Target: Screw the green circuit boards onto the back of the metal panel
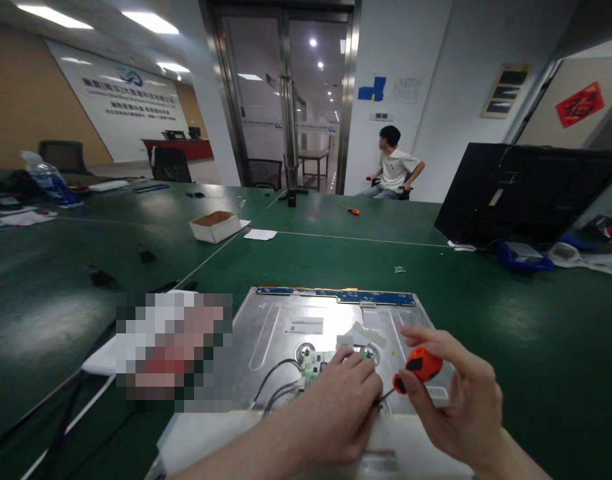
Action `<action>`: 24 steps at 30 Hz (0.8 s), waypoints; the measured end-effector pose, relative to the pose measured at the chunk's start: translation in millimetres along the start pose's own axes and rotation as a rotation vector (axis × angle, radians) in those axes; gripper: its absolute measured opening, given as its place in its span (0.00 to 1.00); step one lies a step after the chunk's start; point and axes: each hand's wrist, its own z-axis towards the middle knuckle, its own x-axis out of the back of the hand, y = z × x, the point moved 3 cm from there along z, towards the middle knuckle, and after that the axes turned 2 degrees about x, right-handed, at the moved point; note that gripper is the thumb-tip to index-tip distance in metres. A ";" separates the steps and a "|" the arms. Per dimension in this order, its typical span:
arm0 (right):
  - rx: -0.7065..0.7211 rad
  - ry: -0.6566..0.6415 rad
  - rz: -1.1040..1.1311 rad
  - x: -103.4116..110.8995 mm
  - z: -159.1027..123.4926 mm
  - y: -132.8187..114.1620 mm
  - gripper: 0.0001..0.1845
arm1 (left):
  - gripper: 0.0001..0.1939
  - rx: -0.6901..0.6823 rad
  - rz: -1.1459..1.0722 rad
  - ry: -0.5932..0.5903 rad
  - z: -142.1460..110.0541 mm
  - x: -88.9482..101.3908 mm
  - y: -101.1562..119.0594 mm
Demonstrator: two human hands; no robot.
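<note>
My right hand (pixel 469 397) pinches the orange and black handle of a screwdriver (pixel 426 365) between thumb and fingers. Its thin shaft slants down to the left, toward my left hand (pixel 339 403). That hand rests closed over a small green circuit board (pixel 312 364), its fingers curled by the shaft; whatever they grip is hidden, as is the screwdriver's tip. Beneath both hands lies the silver metal back of a display panel (pixel 266 337), with a narrow blue circuit strip (pixel 311 294) along its far edge. Dark cables run from the green board's left side.
Left of the panel, a pixelated patch (pixel 173 347) covers something on the green table (pixel 336 257). Farther off are an open white box (pixel 215 227), another screwdriver (pixel 353 211) and a black monitor (pixel 526 193) at right. A person (pixel 397 167) sits beyond the table.
</note>
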 end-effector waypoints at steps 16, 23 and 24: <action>-0.065 0.029 0.052 0.3 -5.2 3.8 0.31 | 0.09 -0.007 -0.005 0.008 0.1 1.0 -0.6; 0.015 -0.024 -0.053 2.1 -3.4 0.9 0.28 | 0.12 -0.022 -0.010 0.020 0.2 -1.0 -0.6; 0.014 -0.033 -0.068 2.1 -3.7 1.0 0.28 | 0.12 -0.023 -0.008 0.022 0.2 -1.0 -0.5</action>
